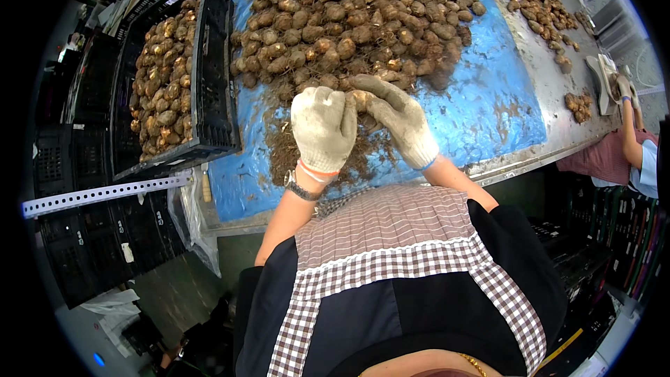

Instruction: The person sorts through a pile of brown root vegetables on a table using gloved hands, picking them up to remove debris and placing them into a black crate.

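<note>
Both hands wear soiled pale knit gloves and meet over the near edge of a big heap of small brown taros. My left hand is closed in a fist, its thumb toward the other hand; what it holds, if anything, is hidden. Between thumb and fingers, my right hand grips a small taro, which shows a pale patch and sits right beside my left fist. Loose soil and root hairs lie on the blue plastic sheet beneath the hands.
At the left stands a black crate filled with taros. More taros are spread over the metal table at the far right, with a small cluster nearer. A co-worker's gloved hands work by a pale tray there. Stacked black crates fill the lower left.
</note>
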The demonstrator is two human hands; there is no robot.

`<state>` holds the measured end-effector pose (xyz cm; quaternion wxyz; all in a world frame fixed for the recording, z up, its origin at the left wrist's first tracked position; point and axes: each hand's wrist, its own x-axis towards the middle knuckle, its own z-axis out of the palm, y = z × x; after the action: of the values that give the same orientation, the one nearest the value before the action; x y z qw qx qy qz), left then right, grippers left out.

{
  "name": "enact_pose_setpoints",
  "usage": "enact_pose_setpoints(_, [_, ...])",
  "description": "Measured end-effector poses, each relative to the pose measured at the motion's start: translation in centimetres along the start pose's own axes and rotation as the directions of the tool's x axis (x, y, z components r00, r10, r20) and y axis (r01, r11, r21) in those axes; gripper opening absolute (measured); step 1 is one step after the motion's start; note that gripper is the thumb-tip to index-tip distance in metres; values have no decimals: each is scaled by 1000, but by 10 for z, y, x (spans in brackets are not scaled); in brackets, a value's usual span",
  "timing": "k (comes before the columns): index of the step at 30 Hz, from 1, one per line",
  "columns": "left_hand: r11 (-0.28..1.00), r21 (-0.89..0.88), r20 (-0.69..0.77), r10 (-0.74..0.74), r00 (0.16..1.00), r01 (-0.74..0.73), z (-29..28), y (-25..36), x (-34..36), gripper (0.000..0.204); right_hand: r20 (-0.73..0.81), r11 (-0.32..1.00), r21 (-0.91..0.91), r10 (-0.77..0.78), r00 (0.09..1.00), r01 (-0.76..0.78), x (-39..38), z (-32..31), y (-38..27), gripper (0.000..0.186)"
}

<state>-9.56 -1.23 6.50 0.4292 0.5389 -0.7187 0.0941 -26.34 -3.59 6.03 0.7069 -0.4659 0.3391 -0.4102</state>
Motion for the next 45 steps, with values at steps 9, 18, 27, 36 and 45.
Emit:
enact_pose_setpoints(9, [975, -191, 21, -114, 993, 116, 18, 17, -27, 14, -65, 926, 374, -32, 997, 54, 9, 14, 29, 51])
enact_pose_setpoints(18, [815, -361, 56, -466, 883, 454, 19, 5, -29, 34, -4, 990, 136, 30, 1000, -29, 9, 4, 26, 49])
enact_pose_setpoints(27, [968, -243, -62, -84, 995, 67, 19, -5, -23, 19, 52, 984, 164, 68, 996, -75, 19, -15, 21, 49])
enact_pose_setpoints(36, [561, -612, 224, -553, 802, 558, 9, -13, -22, 28, 114, 986, 117, -129, 985, 116, 19, -25, 7, 55])
enact_pose_setpoints(45, [394, -709, 288, -595, 751, 585, 18, -1, -12, 17, 152, 997, -20, -64, 986, 68, 14, -15, 10, 63])
